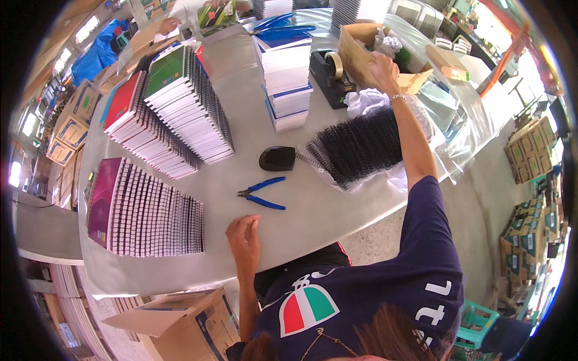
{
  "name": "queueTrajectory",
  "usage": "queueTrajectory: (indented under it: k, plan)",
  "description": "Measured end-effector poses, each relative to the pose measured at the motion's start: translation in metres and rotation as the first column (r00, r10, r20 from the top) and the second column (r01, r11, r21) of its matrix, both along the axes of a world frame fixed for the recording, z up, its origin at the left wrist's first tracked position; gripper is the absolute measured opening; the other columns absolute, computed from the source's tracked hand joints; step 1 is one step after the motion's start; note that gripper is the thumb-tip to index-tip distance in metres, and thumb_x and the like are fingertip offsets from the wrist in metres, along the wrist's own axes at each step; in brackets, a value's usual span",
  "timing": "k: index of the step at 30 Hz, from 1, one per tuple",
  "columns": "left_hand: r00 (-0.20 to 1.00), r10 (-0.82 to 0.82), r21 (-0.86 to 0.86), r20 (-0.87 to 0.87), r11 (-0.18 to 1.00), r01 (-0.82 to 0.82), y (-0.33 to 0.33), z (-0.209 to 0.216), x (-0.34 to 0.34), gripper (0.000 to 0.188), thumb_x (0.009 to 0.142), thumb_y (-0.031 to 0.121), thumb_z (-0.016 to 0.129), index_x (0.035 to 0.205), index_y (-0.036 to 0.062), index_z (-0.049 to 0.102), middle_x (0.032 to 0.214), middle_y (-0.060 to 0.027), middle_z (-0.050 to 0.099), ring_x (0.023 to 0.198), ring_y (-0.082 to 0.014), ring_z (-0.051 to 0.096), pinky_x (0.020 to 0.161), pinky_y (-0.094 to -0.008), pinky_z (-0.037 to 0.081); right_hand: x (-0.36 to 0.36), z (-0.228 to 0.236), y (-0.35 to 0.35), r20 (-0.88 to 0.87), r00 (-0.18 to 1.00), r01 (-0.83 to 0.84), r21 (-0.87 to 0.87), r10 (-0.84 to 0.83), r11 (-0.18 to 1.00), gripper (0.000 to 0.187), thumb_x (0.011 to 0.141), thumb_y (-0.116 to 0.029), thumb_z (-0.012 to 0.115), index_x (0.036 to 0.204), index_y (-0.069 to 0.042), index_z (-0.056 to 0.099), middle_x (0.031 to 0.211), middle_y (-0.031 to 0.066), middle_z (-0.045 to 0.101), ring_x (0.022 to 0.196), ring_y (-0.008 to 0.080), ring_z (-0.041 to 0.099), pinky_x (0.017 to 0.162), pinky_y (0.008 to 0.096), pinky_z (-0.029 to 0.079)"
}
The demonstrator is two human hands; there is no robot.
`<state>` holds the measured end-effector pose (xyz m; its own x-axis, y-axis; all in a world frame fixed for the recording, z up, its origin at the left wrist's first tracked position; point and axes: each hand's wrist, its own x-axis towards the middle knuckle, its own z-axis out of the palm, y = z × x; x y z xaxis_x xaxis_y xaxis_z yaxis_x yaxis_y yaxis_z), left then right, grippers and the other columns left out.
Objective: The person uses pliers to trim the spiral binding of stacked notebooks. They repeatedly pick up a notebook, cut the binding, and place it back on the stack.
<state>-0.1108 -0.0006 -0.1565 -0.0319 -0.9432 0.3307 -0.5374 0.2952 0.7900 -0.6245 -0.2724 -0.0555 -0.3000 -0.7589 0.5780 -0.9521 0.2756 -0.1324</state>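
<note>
My right hand reaches out to the far right, over the near side of an open cardboard box holding crumpled paper. Its fingers are curled closed, and whatever may be in them is hidden. Near the front edge of the table my left hand rests with fingers and thumb drawn together, nothing visible in them. Just beyond it lie blue-handled cutting pliers, their handles spread. Beside the pliers is a black computer-mouse-shaped object. A pile of black spiral binding coils lies on plastic wrapping below my right forearm.
Stacks of spiral-bound notebooks with purple, red and green covers fill the left. A tall white paper stack stands mid-table beside a black tape dispenser. Another person's hand shows across the table. An open carton stands below.
</note>
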Motion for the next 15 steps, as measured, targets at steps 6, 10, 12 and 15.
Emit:
queueTrajectory:
  k: [6,10,12,15]
  plan:
    - [0.997,0.034,-0.103,0.074,0.994,-0.026,-0.003,0.000,0.005,0.008,0.093,0.009,0.065,0.095,0.0056,0.073,0.093,-0.0099,0.072,0.090,-0.0304,0.067,0.087,-0.0414,0.048,0.054,0.003,0.001,0.075,0.988,-0.136,0.032,0.133,0.990,0.036,0.084,-0.028,0.065,0.119,-0.023,0.072,0.104,0.0155,0.074,0.097,0.0376,0.070,0.089,0.0469,0.054]
    - [0.997,-0.049,-0.157,0.054,0.986,0.057,-0.015,-0.010,-0.013,0.009,0.092,0.008,0.066,0.097,0.0093,0.073,0.096,-0.0078,0.071,0.094,-0.0300,0.066,0.086,-0.0440,0.048,-0.034,-0.011,-0.008,-0.227,0.946,-0.272,-0.178,0.230,0.946,0.036,0.086,-0.011,0.059,0.120,-0.009,0.071,0.112,0.0155,0.074,0.100,0.0327,0.071,0.087,0.0413,0.054]
    - [0.998,0.002,-0.163,0.066,0.987,0.008,-0.002,-0.011,-0.008,0.013,0.091,0.006,0.066,0.100,0.0104,0.073,0.098,-0.0069,0.070,0.097,-0.0291,0.065,0.088,-0.0433,0.048,-0.006,0.018,0.009,0.188,0.895,-0.283,-0.464,0.406,0.839,0.035,0.095,-0.019,0.068,0.128,-0.010,0.067,0.113,0.0093,0.071,0.092,0.0210,0.068,0.086,0.0345,0.053]
    - [0.999,0.045,-0.178,0.012,0.983,-0.043,0.020,-0.006,0.011,0.018,0.088,0.002,0.067,0.103,0.0111,0.073,0.099,-0.0061,0.070,0.098,-0.0278,0.065,0.089,-0.0412,0.049,0.139,0.066,0.084,0.182,0.787,-0.348,-0.659,0.590,0.667,0.028,0.099,-0.016,0.065,0.125,-0.007,0.068,0.112,0.0102,0.071,0.099,0.0208,0.067,0.089,0.0340,0.052]
